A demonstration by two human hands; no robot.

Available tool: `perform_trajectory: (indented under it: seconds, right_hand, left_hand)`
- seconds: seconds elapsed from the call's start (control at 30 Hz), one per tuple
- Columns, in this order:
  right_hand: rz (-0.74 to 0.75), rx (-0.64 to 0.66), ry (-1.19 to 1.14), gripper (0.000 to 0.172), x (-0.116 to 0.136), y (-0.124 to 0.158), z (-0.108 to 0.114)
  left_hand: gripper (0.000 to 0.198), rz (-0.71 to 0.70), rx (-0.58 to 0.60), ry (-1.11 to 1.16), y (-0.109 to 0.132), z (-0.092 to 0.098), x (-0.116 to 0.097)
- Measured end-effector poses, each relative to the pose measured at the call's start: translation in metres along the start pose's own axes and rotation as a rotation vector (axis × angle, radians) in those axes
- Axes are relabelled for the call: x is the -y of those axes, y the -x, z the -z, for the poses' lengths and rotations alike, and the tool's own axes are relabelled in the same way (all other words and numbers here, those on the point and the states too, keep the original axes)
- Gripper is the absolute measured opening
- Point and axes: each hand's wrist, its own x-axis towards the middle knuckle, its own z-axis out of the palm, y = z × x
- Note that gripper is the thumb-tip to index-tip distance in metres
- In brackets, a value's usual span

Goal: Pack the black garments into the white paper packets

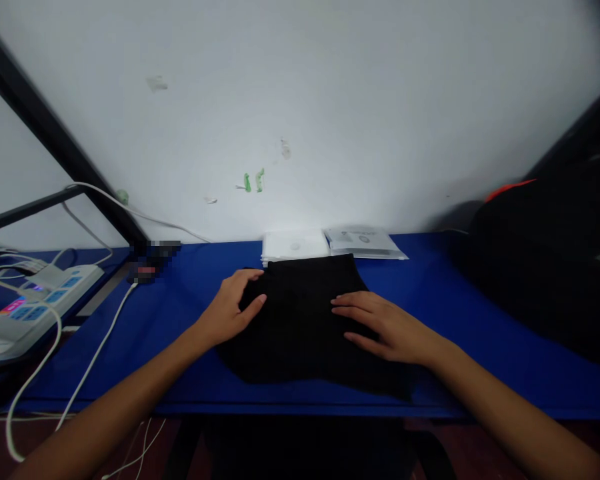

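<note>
A black piece of cloth [300, 320], perhaps a garment, lies spread on the blue table [180, 373] in front of me. My left hand [233, 310] rests on its upper left edge, thumb and fingers apart. On the right part of the cloth lies my right hand [380, 323], palm down with the fingers stretched out. Neither hand grips the fabric. Just behind the cloth are a stack of white packets [294, 244] and a clear plastic bag [365, 241] with printing on it.
At the left, a white power strip [55, 303] with several cables stands by a black frame. A dark, partly blurred-out device [150, 267] with a white cable [107, 333] lies near the wall. A large black bag [550, 260] takes up the right side.
</note>
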Motion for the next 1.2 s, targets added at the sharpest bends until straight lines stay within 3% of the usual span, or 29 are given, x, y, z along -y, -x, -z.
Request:
perform_trajectory:
  seconds: [0.1,0.2,0.37,0.5,0.6,0.8,0.93,1.0,1.13,1.2]
  right_hand:
    - [0.003,-0.005,-0.007,0.040,-0.001,0.000,-0.001]
    - [0.004,-0.010,-0.009,0.039,0.000,0.000,-0.001]
    - [0.006,-0.007,0.003,0.038,0.000,0.000,0.000]
    - [0.003,-0.052,-0.006,0.039,0.000,0.000,0.001]
    - [-0.009,-0.066,-0.011,0.038,0.000,0.001,0.002]
    - [-0.030,-0.075,-0.032,0.037,0.002,0.000,0.004]
    - [-0.041,-0.060,-0.046,0.035,0.003,-0.001,0.005]
    - [-0.041,-0.049,-0.053,0.035,0.003,-0.001,0.005]
    - [-0.049,-0.028,-0.053,0.036,0.004,0.000,0.005]
    - [-0.054,-0.013,-0.043,0.036,0.003,0.000,0.005]
  left_hand:
    - [0.043,0.149,-0.104,-0.099,0.012,-0.001,0.018]
    - [0.042,0.267,-0.024,-0.189,0.020,-0.007,0.029]
    - [0.046,0.293,0.043,-0.254,0.013,-0.013,0.024]
    - [0.029,0.326,0.002,-0.217,0.001,-0.013,0.017]
    - [0.018,0.294,-0.075,-0.180,-0.004,-0.010,0.015]
    - [0.012,0.173,-0.194,0.028,-0.014,0.008,0.013]
    - [0.015,0.083,-0.261,0.061,-0.020,0.014,0.000]
    - [0.018,-0.054,-0.167,0.048,-0.022,0.008,-0.011]
    - [0.024,-0.291,0.190,-0.059,-0.023,-0.010,-0.033]
    - [0.039,-0.367,0.294,-0.170,-0.025,-0.016,-0.040]
